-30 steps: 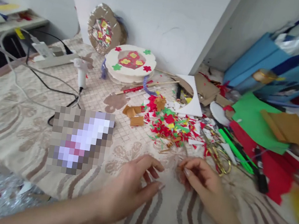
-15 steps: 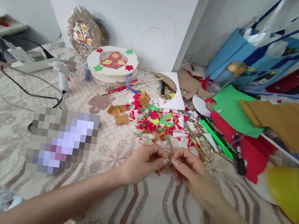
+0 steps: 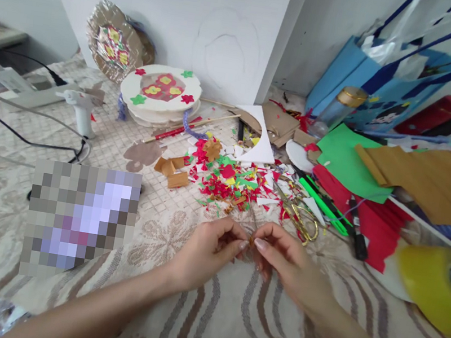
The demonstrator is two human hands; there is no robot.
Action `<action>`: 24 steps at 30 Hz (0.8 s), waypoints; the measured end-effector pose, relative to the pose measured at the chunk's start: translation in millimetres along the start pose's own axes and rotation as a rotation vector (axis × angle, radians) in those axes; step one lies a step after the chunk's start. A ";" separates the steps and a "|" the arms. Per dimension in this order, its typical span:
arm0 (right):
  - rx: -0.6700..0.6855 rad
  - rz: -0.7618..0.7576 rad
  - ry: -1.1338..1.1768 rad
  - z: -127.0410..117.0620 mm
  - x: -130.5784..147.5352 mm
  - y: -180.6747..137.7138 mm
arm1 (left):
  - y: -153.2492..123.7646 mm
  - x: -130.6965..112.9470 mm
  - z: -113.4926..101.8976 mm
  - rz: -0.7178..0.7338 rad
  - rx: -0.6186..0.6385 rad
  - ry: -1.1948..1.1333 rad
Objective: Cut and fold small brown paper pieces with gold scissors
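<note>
Above the patterned tablecloth, my left hand [image 3: 210,249] and my right hand [image 3: 288,262] meet with thumbs and fingertips pinched together. Between the fingertips is a tiny golden-brown piece [image 3: 251,241], mostly hidden; its colour resembles the brown crepe paper [image 3: 433,182] at the right. A thin stem-like line rises from near the fingers, and I cannot tell whether it belongs to the piece. Just beyond my hands lie gold-handled scissors [image 3: 302,220] and a heap of red, green, white and yellow paper scraps [image 3: 228,178].
At the left stand a white hot glue gun [image 3: 82,112], cables and a pixelated object [image 3: 93,216]. Behind are flower-decorated round pieces [image 3: 161,90]. On the right lie green paper [image 3: 350,160], red paper [image 3: 386,234], a yellow tape roll [image 3: 425,286], and a blue bag [image 3: 375,90].
The whole view has shifted a little, so the table's things appear further left. My hands stay together at the small brown piece, with the fingers slightly repositioned.
</note>
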State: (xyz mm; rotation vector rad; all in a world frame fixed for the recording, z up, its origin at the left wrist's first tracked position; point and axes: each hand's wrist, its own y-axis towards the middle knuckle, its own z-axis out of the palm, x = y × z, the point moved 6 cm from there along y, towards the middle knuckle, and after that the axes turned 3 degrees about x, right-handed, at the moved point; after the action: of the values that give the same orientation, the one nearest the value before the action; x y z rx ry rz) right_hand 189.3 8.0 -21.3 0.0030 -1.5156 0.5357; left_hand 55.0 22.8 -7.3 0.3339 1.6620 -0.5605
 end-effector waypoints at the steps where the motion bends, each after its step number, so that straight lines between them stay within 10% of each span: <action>1: 0.004 -0.004 -0.007 0.1 0.6 0.0 | -0.5 -0.5 0.1 0.003 0.004 0.019; 24: 0.038 0.010 -0.086 2.3 -2.4 -1.5 | 2.4 9.3 5.4 -0.129 0.086 -0.374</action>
State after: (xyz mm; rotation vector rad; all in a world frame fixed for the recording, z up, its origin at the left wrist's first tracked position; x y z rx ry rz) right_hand 187.7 5.1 -22.9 0.0480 -1.5901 0.5787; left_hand 59.2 21.0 -17.3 0.1711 1.3059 -0.7438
